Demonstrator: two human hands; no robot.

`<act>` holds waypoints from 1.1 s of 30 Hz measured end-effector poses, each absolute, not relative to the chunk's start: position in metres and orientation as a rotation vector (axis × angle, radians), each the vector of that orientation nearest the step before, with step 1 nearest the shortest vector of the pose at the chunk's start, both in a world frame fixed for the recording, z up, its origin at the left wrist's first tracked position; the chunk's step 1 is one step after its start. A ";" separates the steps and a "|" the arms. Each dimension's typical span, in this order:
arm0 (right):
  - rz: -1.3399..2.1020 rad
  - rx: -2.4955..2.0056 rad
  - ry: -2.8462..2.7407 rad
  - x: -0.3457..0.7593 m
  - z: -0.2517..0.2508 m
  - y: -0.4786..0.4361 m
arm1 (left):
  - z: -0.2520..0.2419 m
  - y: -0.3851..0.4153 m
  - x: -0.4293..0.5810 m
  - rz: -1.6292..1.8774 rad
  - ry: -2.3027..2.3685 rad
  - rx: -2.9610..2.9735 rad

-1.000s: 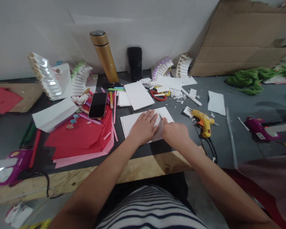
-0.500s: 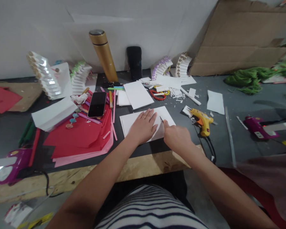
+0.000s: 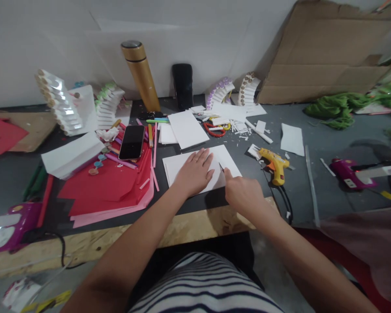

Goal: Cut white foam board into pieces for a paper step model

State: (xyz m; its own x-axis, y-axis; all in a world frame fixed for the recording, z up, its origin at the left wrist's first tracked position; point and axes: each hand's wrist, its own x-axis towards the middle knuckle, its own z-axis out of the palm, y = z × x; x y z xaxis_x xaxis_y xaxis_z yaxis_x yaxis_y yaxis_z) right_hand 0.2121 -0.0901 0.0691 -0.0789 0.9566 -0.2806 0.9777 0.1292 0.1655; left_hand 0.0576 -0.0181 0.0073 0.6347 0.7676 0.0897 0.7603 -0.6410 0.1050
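Note:
White sheets of paper (image 3: 226,155) lie stacked on the dark table in front of me. My left hand (image 3: 196,171) rests flat on them, fingers stretched out and palm down. Just to its right, my right hand (image 3: 243,191) is closed around a slim dark pointed tool (image 3: 221,166), seemingly a craft knife. The index finger extends along this tool, and its tip meets the top sheet; the rest is hidden in the hand.
A yellow glue gun (image 3: 275,165) lies to the right, a purple one (image 3: 353,174) beyond it. Red paper (image 3: 94,184) with a phone (image 3: 131,142) is at left. Behind are red-handled scissors (image 3: 215,132), paper scraps (image 3: 243,127), a gold flask (image 3: 141,78) and paper models (image 3: 220,93).
My right hand has shifted slightly toward me with the tool, whose tip shows more clearly. My left hand stays pressed on the paper. The whole view has drifted a little.

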 end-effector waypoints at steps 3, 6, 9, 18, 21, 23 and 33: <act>-0.100 1.865 2.086 0.212 0.070 -0.094 | 0.006 -0.018 0.057 0.197 1.305 2.813; -0.101 1.860 2.080 0.213 0.071 -0.098 | 0.006 -0.019 0.057 0.191 1.311 2.822; -0.093 1.855 2.084 0.214 0.070 -0.103 | 0.007 -0.019 0.057 0.177 1.313 2.820; -0.089 1.779 2.086 0.219 0.071 -0.116 | 0.006 -0.018 0.058 0.185 1.306 2.822; -0.083 1.746 2.090 0.221 0.072 -0.122 | 0.005 -0.018 0.058 0.197 1.306 2.821; -0.077 1.748 2.081 0.222 0.070 -0.126 | 0.004 -0.018 0.058 0.203 1.306 2.818; -0.102 1.787 2.045 0.225 0.064 -0.138 | 0.004 -0.018 0.058 0.192 1.308 2.822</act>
State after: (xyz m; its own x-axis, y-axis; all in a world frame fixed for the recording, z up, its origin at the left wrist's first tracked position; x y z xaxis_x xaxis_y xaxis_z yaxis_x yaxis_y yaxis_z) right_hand 0.2251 -0.1380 0.0643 -0.0849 0.9303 -0.3569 0.9612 0.1708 0.2166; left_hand 0.0577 -0.0180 0.0045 0.6401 0.7616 0.1007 0.7585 -0.6474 0.0748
